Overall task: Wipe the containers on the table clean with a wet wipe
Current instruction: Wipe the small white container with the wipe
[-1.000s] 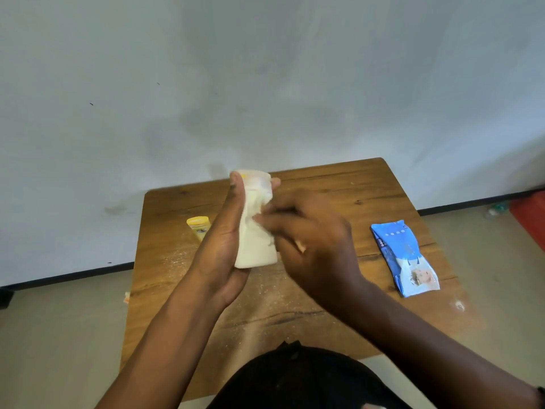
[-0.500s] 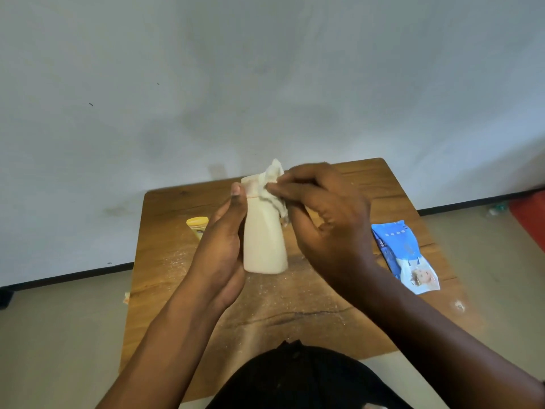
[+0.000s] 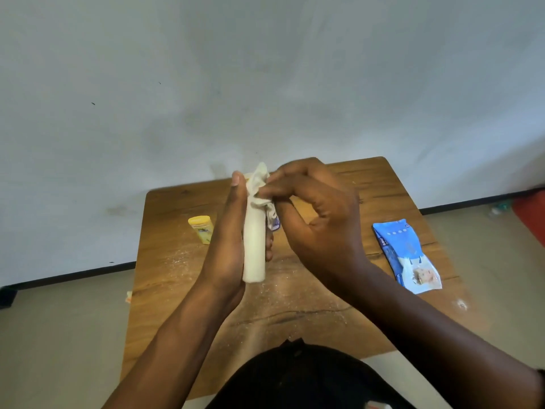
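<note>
Above the wooden table (image 3: 383, 184), near its middle, the left hand (image 3: 227, 246) holds a cream-white bottle (image 3: 253, 246) upright and clear of the tabletop, with the palm flat along the bottle's left side and fingertips curling round its far side. At the bottle's top, the right hand (image 3: 315, 219) pinches a crumpled wet wipe (image 3: 259, 184) between thumb and fingers and presses it against the neck; a loose fold of the wipe hangs down the bottle's right side. To the left of the bottle, a small yellow-capped container (image 3: 202, 228) stands on the table, apart from both hands. To the right of the bottle, well apart from it, a blue wet-wipe pack (image 3: 404, 255) lies flat near the table's right edge. White powdery specks are scattered over the wood below the bottle and toward the yellow-capped container. Beyond the table rises a pale grey wall (image 3: 265, 84).
</note>
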`<action>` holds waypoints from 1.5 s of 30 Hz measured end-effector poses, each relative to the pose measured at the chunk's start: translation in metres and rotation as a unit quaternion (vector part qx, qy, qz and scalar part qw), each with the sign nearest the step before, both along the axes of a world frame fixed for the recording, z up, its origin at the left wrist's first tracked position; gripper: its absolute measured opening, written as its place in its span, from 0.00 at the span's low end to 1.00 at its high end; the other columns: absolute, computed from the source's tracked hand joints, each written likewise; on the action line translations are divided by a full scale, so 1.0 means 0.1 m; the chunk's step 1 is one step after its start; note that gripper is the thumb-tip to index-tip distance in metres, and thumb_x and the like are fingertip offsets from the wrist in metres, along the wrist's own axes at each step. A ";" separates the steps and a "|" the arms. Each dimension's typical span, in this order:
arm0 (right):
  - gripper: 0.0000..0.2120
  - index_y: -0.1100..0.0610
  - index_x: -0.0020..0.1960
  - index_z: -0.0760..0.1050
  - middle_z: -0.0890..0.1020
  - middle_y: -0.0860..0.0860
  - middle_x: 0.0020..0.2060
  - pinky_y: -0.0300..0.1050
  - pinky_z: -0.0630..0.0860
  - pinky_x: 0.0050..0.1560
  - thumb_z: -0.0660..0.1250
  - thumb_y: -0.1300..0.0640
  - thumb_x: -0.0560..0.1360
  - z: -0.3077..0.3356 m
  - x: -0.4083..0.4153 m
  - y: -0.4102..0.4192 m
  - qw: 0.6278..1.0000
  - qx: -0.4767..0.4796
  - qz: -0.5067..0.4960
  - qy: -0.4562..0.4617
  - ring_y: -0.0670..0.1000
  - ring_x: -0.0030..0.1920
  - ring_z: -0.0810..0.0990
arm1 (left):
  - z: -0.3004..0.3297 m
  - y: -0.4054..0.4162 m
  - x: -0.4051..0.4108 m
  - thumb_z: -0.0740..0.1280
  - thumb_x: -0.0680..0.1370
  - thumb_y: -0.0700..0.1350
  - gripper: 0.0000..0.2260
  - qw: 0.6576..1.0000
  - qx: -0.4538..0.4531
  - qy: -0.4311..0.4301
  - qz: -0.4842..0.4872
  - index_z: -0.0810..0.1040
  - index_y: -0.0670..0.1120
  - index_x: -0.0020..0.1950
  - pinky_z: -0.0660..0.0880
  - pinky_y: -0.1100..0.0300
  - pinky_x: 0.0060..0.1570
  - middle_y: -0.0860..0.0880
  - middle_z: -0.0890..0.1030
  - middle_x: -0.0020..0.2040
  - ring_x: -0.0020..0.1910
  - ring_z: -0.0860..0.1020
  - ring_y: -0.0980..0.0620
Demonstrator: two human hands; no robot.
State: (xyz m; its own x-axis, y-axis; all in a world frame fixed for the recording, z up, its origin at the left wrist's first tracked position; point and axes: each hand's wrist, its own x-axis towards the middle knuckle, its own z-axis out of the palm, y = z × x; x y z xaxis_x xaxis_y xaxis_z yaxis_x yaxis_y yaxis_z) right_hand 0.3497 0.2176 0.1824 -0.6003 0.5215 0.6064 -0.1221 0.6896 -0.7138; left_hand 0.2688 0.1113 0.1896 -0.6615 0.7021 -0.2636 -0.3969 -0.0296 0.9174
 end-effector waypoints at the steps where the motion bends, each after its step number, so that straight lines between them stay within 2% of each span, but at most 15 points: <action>1: 0.10 0.61 0.50 0.86 0.84 0.54 0.49 0.33 0.77 0.49 0.72 0.72 0.75 0.02 -0.02 0.01 1.000 -0.021 0.004 0.003 0.46 0.51 0.83 | 0.01 0.01 0.00 0.61 0.79 0.68 0.26 1.000 0.014 0.001 -0.014 0.81 0.48 0.58 0.69 0.60 0.29 0.47 0.75 0.35 0.30 0.72 0.52; 4: 0.09 0.63 0.51 0.86 0.84 0.55 0.49 0.38 0.80 0.48 0.71 0.72 0.75 -0.02 0.01 -0.15 0.999 -0.026 0.028 0.004 0.47 0.51 0.83 | 0.05 0.00 -0.01 0.67 0.76 0.67 0.30 0.998 0.060 -0.034 -0.006 0.74 0.42 0.61 0.69 0.58 0.33 0.48 0.74 0.38 0.34 0.72 0.52; 7: 0.09 0.63 0.50 0.87 0.85 0.55 0.49 0.40 0.80 0.51 0.74 0.73 0.74 -0.15 0.15 -0.31 0.997 -0.013 0.069 0.004 0.48 0.52 0.83 | 0.09 -0.06 -0.10 0.64 0.79 0.65 0.23 0.988 0.102 -0.105 0.046 0.73 0.44 0.54 0.71 0.59 0.38 0.49 0.72 0.40 0.37 0.72 0.54; 10: 0.08 0.62 0.51 0.87 0.86 0.54 0.49 0.46 0.82 0.50 0.75 0.71 0.75 -0.21 0.24 -0.32 0.994 -0.001 0.113 -0.009 0.50 0.51 0.84 | 0.09 -0.09 -0.21 0.62 0.79 0.68 0.27 0.984 0.106 -0.130 0.058 0.75 0.43 0.55 0.70 0.59 0.40 0.48 0.73 0.43 0.40 0.71 0.53; 14: 0.10 0.60 0.51 0.87 0.85 0.54 0.48 0.38 0.79 0.48 0.74 0.72 0.74 -0.09 0.13 -0.21 0.997 0.038 0.056 -0.023 0.48 0.49 0.83 | 0.10 -0.06 -0.13 0.58 0.81 0.68 0.28 0.985 0.089 -0.149 0.013 0.79 0.44 0.57 0.75 0.58 0.41 0.47 0.78 0.45 0.42 0.77 0.51; 18: 0.10 0.59 0.52 0.87 0.84 0.52 0.48 0.40 0.79 0.45 0.73 0.71 0.75 0.10 -0.06 0.04 1.000 0.004 0.007 -0.015 0.46 0.48 0.82 | 0.08 -0.04 0.01 0.55 0.83 0.64 0.24 0.986 0.082 -0.147 -0.008 0.82 0.49 0.60 0.79 0.53 0.46 0.46 0.84 0.50 0.48 0.83 0.47; 25: 0.10 0.60 0.49 0.88 0.85 0.52 0.46 0.39 0.78 0.43 0.73 0.71 0.73 -0.01 0.11 -0.21 0.992 0.060 0.092 -0.061 0.46 0.46 0.81 | 0.11 -0.01 -0.14 0.55 0.82 0.67 0.28 0.963 0.058 -0.235 0.120 0.78 0.43 0.51 0.80 0.59 0.30 0.45 0.79 0.37 0.31 0.81 0.50; 27: 0.11 0.60 0.51 0.88 0.84 0.52 0.46 0.37 0.76 0.44 0.74 0.71 0.73 -0.10 0.14 -0.28 0.993 0.053 0.089 -0.060 0.46 0.47 0.81 | 0.02 -0.02 -0.19 0.55 0.82 0.67 0.28 0.955 0.025 -0.244 0.166 0.77 0.43 0.51 0.77 0.61 0.27 0.45 0.78 0.36 0.28 0.80 0.50; 30: 0.12 0.60 0.53 0.88 0.84 0.53 0.47 0.38 0.77 0.46 0.75 0.72 0.74 -0.20 0.11 -0.35 0.996 0.055 0.054 -0.051 0.48 0.48 0.81 | -0.02 -0.02 -0.15 0.53 0.82 0.68 0.30 0.927 0.015 -0.319 0.194 0.77 0.43 0.56 0.77 0.61 0.26 0.44 0.81 0.36 0.26 0.81 0.49; 32: 0.12 0.61 0.53 0.88 0.84 0.54 0.47 0.41 0.78 0.47 0.75 0.73 0.73 -0.24 0.08 -0.34 0.995 0.082 0.041 -0.048 0.51 0.48 0.82 | -0.05 0.00 -0.13 0.50 0.84 0.66 0.31 0.909 0.016 -0.362 0.207 0.79 0.41 0.54 0.77 0.63 0.27 0.43 0.83 0.34 0.26 0.82 0.48; 35: 0.12 0.62 0.54 0.87 0.84 0.56 0.49 0.45 0.78 0.46 0.74 0.72 0.74 -0.30 0.07 -0.22 0.993 0.105 0.021 -0.048 0.52 0.49 0.82 | -0.07 0.02 -0.16 0.49 0.84 0.63 0.30 0.892 0.011 -0.388 0.234 0.80 0.41 0.57 0.79 0.60 0.37 0.42 0.86 0.42 0.36 0.83 0.46; 39: 0.12 0.62 0.55 0.86 0.84 0.54 0.49 0.39 0.78 0.48 0.74 0.71 0.74 -0.30 0.09 -0.21 0.996 0.067 -0.021 -0.053 0.48 0.49 0.81 | -0.05 0.03 -0.20 0.53 0.83 0.64 0.28 0.878 0.018 -0.400 0.262 0.80 0.43 0.59 0.79 0.58 0.30 0.45 0.86 0.55 0.34 0.83 0.44; 41: 0.11 0.63 0.53 0.87 0.84 0.56 0.47 0.40 0.77 0.48 0.74 0.73 0.73 -0.29 0.09 -0.32 0.994 0.092 0.007 -0.052 0.51 0.47 0.81 | -0.01 0.04 -0.19 0.50 0.83 0.66 0.33 0.879 0.037 -0.409 0.244 0.81 0.40 0.58 0.79 0.57 0.33 0.42 0.87 0.47 0.30 0.83 0.44; 43: 0.11 0.63 0.53 0.87 0.84 0.57 0.47 0.41 0.76 0.50 0.74 0.72 0.74 -0.27 0.09 -0.41 0.988 0.132 0.058 -0.054 0.54 0.47 0.81 | 0.02 0.06 -0.20 0.49 0.83 0.66 0.33 0.879 0.043 -0.409 0.243 0.80 0.38 0.49 0.80 0.59 0.34 0.41 0.83 0.36 0.29 0.82 0.45; 45: 0.11 0.62 0.54 0.87 0.84 0.57 0.48 0.42 0.76 0.51 0.74 0.72 0.74 -0.26 0.07 -0.39 0.984 0.152 0.076 -0.056 0.54 0.48 0.81 | 0.05 0.06 -0.20 0.49 0.84 0.65 0.33 0.877 0.049 -0.411 0.244 0.79 0.39 0.47 0.79 0.59 0.38 0.41 0.82 0.36 0.34 0.80 0.45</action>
State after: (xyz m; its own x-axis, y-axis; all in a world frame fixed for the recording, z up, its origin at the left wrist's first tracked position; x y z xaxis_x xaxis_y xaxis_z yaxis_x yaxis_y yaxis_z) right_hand 0.3569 0.1782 0.1567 -0.7289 0.2259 0.6463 -0.1725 0.8530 -0.4927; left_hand 0.2487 0.1170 0.1947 -0.5047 0.4343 -0.7461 -0.8412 -0.4417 0.3119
